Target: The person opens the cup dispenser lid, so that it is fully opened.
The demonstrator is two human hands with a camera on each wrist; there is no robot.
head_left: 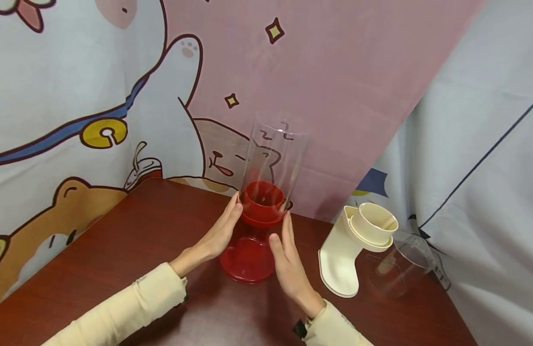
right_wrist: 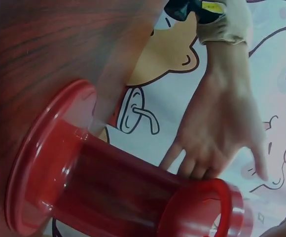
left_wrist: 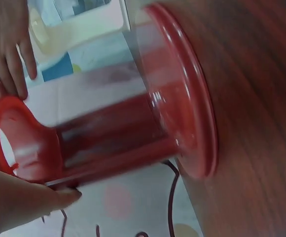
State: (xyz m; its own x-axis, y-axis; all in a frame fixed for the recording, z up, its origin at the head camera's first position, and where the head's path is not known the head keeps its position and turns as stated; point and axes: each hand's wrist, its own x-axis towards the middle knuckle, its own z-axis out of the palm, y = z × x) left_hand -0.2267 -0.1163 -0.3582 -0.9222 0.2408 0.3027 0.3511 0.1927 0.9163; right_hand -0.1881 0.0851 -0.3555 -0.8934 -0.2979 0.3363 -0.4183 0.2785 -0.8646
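A red plastic stand (head_left: 246,262) with a round base and a ring-shaped collar stands upright on the table. On top of it rises a clear cylinder (head_left: 270,163), standing around the red inner cup (head_left: 264,197). My left hand (head_left: 216,235) is at the left side of the collar, fingers fairly straight with their tips at the lower edge of the cylinder. On the opposite side my right hand (head_left: 290,266) has straight fingers reaching up to the collar, the thumb apart. In the left wrist view, the stand's collar (left_wrist: 5,111) sits between both hands.
To the right stands a cream, boot-shaped plastic piece (head_left: 341,252) with a round cup on top. Beside it is another clear cylinder (head_left: 400,266), near the white curtain (head_left: 478,202). A printed cartoon cloth (head_left: 335,86) hangs behind the brown table (head_left: 132,230).
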